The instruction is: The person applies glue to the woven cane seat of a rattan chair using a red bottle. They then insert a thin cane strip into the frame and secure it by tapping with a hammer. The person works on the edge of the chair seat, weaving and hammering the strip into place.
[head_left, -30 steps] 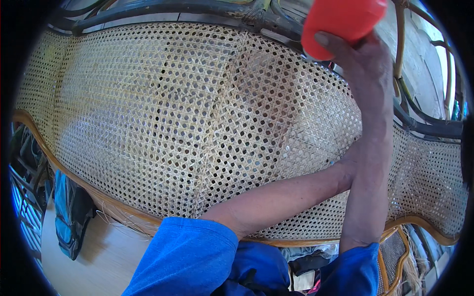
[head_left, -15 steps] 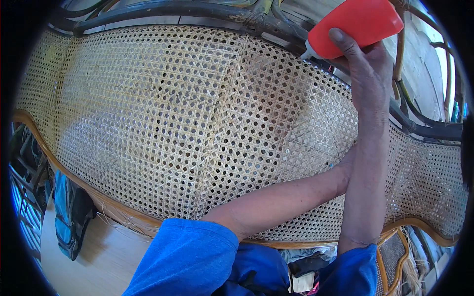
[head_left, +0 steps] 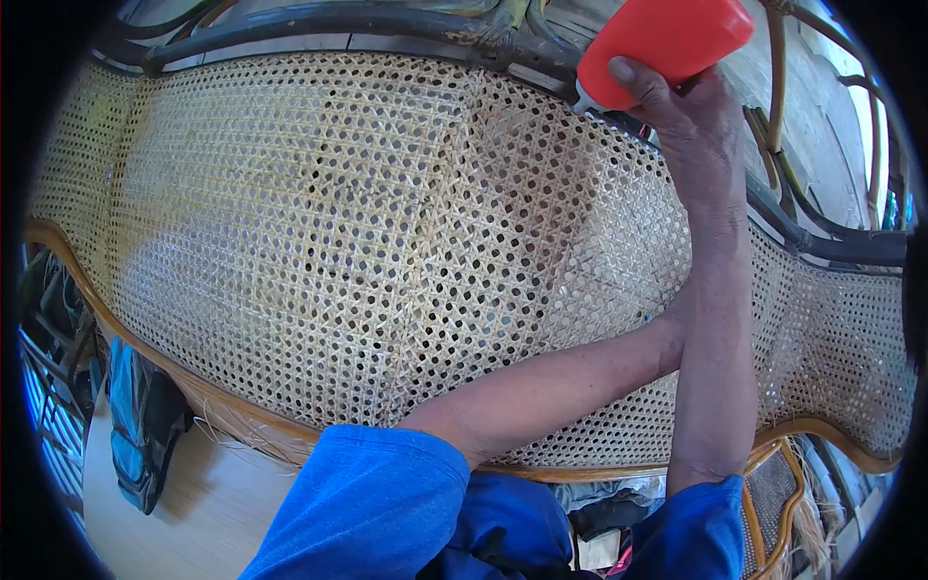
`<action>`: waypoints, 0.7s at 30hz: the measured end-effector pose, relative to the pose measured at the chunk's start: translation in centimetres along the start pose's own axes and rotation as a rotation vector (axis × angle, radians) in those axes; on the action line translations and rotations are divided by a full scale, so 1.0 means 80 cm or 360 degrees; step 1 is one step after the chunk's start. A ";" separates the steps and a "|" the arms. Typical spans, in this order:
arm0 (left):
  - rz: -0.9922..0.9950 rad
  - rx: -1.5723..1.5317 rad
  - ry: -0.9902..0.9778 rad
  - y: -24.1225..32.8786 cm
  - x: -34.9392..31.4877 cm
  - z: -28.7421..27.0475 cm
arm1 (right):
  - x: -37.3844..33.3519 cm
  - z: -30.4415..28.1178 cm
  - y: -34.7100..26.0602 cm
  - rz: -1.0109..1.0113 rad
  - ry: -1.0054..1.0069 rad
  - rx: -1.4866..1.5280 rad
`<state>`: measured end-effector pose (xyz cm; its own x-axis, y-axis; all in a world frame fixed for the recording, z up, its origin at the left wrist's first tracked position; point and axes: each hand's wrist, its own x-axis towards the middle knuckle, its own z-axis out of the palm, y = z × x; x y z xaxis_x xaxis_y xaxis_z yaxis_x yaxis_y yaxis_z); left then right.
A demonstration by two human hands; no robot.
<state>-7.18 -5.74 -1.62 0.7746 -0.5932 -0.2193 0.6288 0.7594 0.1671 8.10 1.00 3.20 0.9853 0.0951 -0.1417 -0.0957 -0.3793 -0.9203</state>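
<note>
My right hand grips a red squeeze bottle, thumb pressed along its near side. The bottle is tilted, and its white nozzle points down at the far edge of a woven cane panel. My left forearm reaches across the panel and passes beneath my right forearm. Only the wrist end of my left hand shows; its fingers are hidden behind the right arm. The pale cane mesh has a darker brownish patch near the bottle.
A dark curved frame rail runs along the panel's far side, and a brown wooden edge along its near side. A blue and black bag lies at lower left on a pale surface. Loose cane strands hang at lower right.
My right hand and the red bottle have shifted a little left along the panel's far edge. The left arm stays nearly in place.
</note>
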 end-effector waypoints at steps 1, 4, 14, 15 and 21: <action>-0.0017 0.0368 -0.0106 0.005 -0.001 0.000 | 0.001 -0.002 -0.001 0.0008 -0.0039 -0.0009; 0.0147 0.1183 -0.0197 0.026 -0.014 0.000 | 0.008 -0.004 -0.002 -0.0075 -0.0072 -0.0061; 0.0428 0.3777 -0.0286 0.166 -0.183 0.003 | -0.027 0.008 -0.009 -0.0130 0.0385 0.1180; 0.0436 0.3876 -0.0185 0.187 -0.202 -0.004 | -0.034 0.006 -0.010 -0.0131 0.0484 0.1503; 0.0659 0.4138 0.0974 0.389 -0.380 -0.017 | -0.084 -0.055 -0.021 -0.0074 0.0440 0.2115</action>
<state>-11.26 36.34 8.94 0.9786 -0.1935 0.0697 -0.2048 -0.9477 0.2446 2.27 -3.05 7.29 0.9722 -0.1625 -0.1686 0.0300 0.8007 -0.5983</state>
